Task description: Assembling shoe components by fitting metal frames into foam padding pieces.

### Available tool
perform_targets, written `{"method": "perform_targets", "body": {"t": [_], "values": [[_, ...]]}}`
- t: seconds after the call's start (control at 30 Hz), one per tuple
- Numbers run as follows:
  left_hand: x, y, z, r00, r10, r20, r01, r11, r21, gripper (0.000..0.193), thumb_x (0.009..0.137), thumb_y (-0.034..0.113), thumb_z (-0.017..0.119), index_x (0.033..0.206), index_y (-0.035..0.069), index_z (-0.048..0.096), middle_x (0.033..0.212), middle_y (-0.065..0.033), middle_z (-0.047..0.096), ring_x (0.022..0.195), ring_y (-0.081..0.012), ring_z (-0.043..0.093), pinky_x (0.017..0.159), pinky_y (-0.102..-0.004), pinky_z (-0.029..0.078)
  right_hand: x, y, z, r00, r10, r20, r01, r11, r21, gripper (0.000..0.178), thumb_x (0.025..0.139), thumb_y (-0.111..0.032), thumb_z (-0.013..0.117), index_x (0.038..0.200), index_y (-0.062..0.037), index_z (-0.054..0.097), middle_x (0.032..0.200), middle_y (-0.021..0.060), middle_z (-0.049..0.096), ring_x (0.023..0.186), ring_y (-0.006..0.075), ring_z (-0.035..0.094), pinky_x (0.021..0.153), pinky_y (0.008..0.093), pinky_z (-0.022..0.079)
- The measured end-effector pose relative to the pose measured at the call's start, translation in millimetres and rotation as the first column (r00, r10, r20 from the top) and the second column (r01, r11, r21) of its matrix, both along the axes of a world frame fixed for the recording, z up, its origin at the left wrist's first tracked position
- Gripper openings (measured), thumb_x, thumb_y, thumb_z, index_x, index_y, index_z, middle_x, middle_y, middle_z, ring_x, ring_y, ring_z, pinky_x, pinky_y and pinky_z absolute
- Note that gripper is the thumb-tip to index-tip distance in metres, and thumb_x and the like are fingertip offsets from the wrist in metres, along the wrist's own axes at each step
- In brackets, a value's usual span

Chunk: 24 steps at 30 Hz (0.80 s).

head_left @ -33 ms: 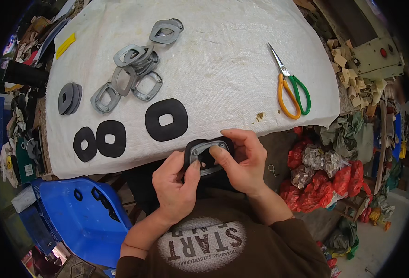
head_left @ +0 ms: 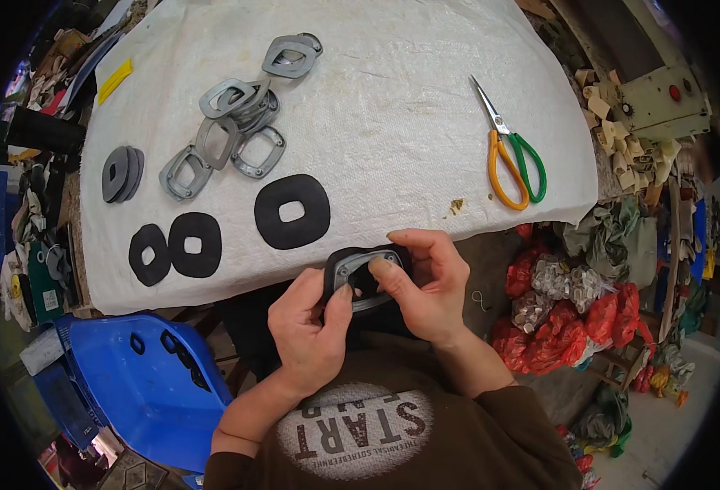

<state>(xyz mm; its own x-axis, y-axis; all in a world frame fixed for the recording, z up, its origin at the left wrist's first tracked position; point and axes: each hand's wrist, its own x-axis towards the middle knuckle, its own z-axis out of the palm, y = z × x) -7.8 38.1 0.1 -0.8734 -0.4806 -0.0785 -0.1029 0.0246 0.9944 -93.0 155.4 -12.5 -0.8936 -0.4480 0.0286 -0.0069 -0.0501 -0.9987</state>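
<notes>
At the table's near edge, my left hand and my right hand both grip a grey rounded-square frame with a black pad wrapped around its rim. My left thumb presses its near left corner, and my right thumb lies on the far inner edge. The fingers behind it are mostly hidden. Just beyond lies a flat black pad with a square hole. Two similar pads, one wider and one narrower, rest further left, overlapping or touching.
Several grey frames are heaped on the white-covered table, near a stack of dark grey pads. Scissors with yellow and green handles lie right. A blue tub holding black rings stands lower left; red bags sit right.
</notes>
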Motion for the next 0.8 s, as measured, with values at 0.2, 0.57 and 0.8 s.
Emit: {"method": "perform_targets", "body": {"t": [0.2,0.57,0.8], "values": [[-3,6,-1,0.997,0.073,-0.025,-0.071,0.994,0.081,0.010,0.082,-0.001,0.054,0.090,-0.004,0.060,0.073,-0.0020,0.051,0.060,-0.0040,0.043,0.050,-0.0188,0.034,-10,0,-2,0.923,0.086,0.375,-0.019,0.984,-0.178,0.025,0.078,0.000,0.064,0.100,0.0028,0.051,0.076,0.0086,0.061,0.066,0.0118,0.059,0.060,0.0244,0.049],[-2,7,2,0.998,0.057,0.011,-0.058,0.987,0.150,0.013,0.084,-0.001,0.053,0.094,-0.006,0.059,0.077,-0.0002,0.052,0.064,-0.0024,0.044,0.052,-0.0168,0.036,6,2,0,0.999,-0.039,0.036,0.039,0.999,0.003,0.032,0.081,0.004,0.059,0.110,0.0057,0.047,0.081,0.0104,0.061,0.068,0.0112,0.059,0.061,0.0224,0.048],[-1,7,0,0.997,0.071,0.001,-0.071,0.987,0.142,0.013,0.085,0.001,0.052,0.095,-0.004,0.060,0.079,-0.0030,0.052,0.065,-0.0042,0.046,0.054,-0.0184,0.038,3,-3,0,0.959,-0.011,0.282,0.047,0.992,-0.121,0.031,0.083,0.003,0.057,0.111,0.0054,0.046,0.077,0.0105,0.061,0.065,0.0125,0.058,0.060,0.0246,0.049]]}}
